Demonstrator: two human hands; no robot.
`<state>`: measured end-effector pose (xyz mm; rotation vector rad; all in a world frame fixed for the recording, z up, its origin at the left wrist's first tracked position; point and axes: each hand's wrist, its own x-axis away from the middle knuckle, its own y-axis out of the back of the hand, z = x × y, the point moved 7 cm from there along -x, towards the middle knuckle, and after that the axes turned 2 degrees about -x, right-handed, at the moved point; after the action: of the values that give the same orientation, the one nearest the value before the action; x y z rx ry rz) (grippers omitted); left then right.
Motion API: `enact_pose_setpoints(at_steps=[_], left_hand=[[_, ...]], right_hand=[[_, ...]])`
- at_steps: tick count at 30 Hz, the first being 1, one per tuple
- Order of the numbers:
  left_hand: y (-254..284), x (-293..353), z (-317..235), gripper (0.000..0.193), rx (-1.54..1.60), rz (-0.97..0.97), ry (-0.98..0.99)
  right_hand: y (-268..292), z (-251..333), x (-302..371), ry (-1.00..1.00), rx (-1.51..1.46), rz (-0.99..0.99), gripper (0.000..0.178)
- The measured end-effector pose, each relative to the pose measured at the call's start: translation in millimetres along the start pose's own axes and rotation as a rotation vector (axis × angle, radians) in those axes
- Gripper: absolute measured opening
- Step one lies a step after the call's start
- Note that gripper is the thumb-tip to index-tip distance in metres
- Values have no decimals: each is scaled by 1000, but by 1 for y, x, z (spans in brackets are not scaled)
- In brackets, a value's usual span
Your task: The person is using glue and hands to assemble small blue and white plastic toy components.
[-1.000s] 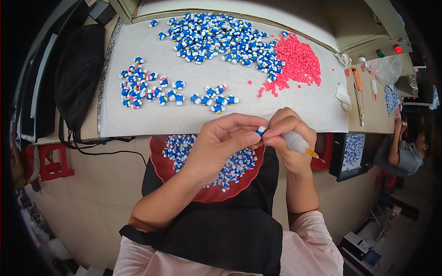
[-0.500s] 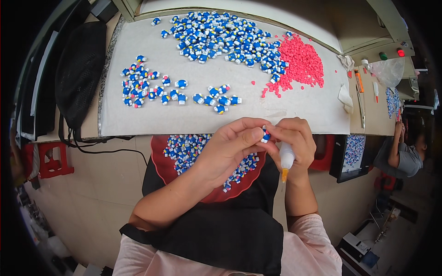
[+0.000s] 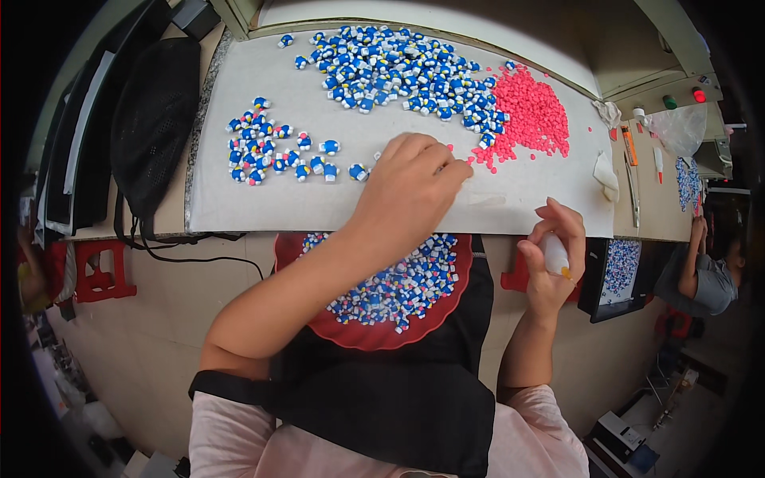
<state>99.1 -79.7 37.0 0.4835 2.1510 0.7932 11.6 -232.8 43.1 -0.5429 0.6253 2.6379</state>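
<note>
My left hand (image 3: 418, 183) is over the near part of the white-covered table, fingers curled together and fingertips toward the pink pieces. Whatever may be between those fingertips is hidden. In my right hand (image 3: 558, 231) is a small white squeeze bottle (image 3: 555, 253) with an amber tip pointing down, held in front of the table edge. Small flat pink pieces (image 3: 530, 111) lie in a heap beyond my left hand, to the right. Beside them spreads a large pile of small blue-and-white figures (image 3: 398, 68). Below my left forearm, a red scalloped bowl (image 3: 366, 338) holds many more figures.
A smaller group of figures (image 3: 255, 147), some with pink spots, lies at the table's left. Black mesh cloth (image 3: 155, 127) hangs at the left edge. Crumpled tissue (image 3: 606, 175), tweezers (image 3: 633, 195) and an orange-handled tool (image 3: 629, 143) lie right. A co-worker (image 3: 697, 263) sits far right.
My hands have parted. The left has moved up over the table, away from the figure both held; the right has drawn aside to the right with the bottle. That figure is no longer visible.
</note>
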Motion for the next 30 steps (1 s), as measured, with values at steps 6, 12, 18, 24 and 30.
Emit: enact_pose_setpoints(at_steps=[6,12,18,24,30], left_hand=[[5,22,24,16,-190,139,3],[49,25,26,25,-187,84,33],[125,52,129,30,-214,-100,296],[93,41,127,30,42,129,260],[65,53,64,27,64,-51,226]], right_hand=[[0,-2,3,17,32,22,40],[-28,0,2,-98,-204,135,27],[-104,18,-17,54,-110,365,30],[-150,17,-37,47,-163,330,31],[-157,27,-24,100,-163,336,35]])
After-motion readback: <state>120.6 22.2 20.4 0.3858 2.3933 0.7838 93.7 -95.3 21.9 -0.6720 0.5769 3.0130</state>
